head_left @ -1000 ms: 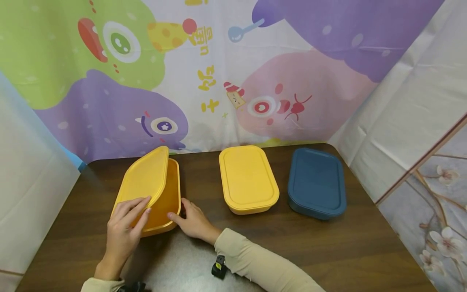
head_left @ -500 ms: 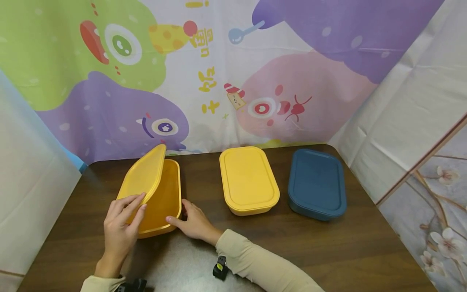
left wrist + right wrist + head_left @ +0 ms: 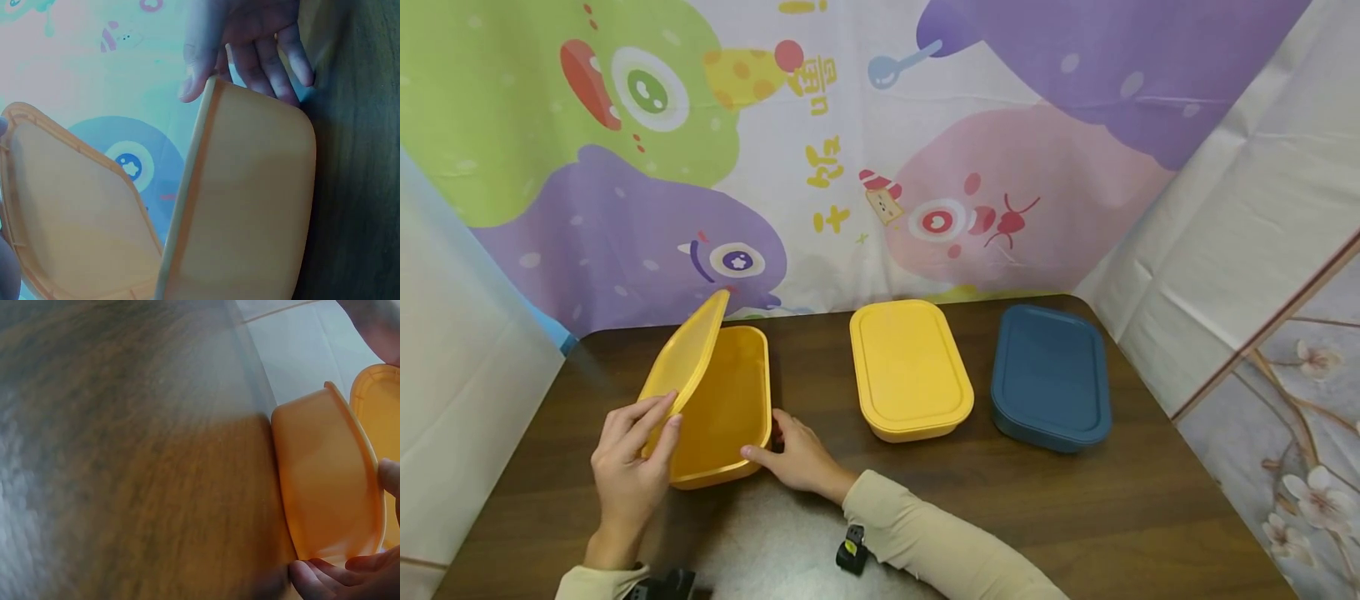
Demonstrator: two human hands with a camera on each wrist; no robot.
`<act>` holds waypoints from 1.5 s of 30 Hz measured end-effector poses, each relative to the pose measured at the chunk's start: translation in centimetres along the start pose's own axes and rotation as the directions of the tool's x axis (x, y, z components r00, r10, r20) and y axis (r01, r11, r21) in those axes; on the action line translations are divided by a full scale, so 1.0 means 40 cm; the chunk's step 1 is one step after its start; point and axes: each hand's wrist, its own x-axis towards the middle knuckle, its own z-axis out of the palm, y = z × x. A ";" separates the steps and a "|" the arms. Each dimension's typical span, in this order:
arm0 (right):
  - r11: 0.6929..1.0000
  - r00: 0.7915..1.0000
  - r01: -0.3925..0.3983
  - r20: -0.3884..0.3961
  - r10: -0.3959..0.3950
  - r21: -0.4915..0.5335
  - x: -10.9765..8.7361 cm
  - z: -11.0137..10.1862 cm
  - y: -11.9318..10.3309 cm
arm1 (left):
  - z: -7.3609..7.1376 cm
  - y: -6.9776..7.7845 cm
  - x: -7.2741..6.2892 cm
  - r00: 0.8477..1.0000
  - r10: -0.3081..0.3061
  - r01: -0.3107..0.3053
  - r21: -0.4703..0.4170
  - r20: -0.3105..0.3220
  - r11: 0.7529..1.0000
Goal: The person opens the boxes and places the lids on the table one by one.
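Observation:
In the head view, an orange-yellow lunch box [image 3: 715, 478] stands on the left of the table, its inside showing. My left hand [image 3: 631, 467] pinches the near edge of its yellow lid [image 3: 685, 358], which tilts up steeply over the box's left side. At the box's right near corner my right hand [image 3: 805, 460] holds the wall, thumb over the rim and fingers outside. The left wrist view shows the underside of the lid [image 3: 81, 212] beside the box's outer wall [image 3: 250, 187]. From the right wrist, fingers [image 3: 309, 580] rest low against the box wall [image 3: 328, 481].
To the right stand a closed yellow lunch box [image 3: 912, 367] and a closed dark blue one [image 3: 1051, 375]. A cartoon-printed curtain [image 3: 850, 167] rises behind the brown wooden table [image 3: 1075, 517], with pale side walls at left and right.
My left hand has moved left with the lid, tilting it up further, so more of the box's inside shows. The right hand stays at the box's corner.

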 end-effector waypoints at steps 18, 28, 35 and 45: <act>1.000 1.000 -0.030 0.005 0.030 -0.004 -0.003 -0.005 -0.013 | -0.017 -0.005 0.004 0.975 -0.188 0.189 -0.002 -0.119 0.982; 0.999 1.000 -0.003 -0.018 0.003 0.040 -0.004 -0.001 -0.011 | -0.020 0.009 0.020 0.934 -0.279 0.248 -0.156 -0.225 0.956; 1.000 0.998 -0.013 -0.059 0.014 0.018 -0.010 0.002 -0.017 | -0.019 0.018 0.032 0.893 -0.327 0.253 -0.257 -0.307 0.933; 1.000 0.998 -0.010 -0.063 0.010 -0.004 -0.013 0.002 -0.019 | -0.027 0.026 0.046 0.822 -0.408 0.271 -0.359 -0.396 0.893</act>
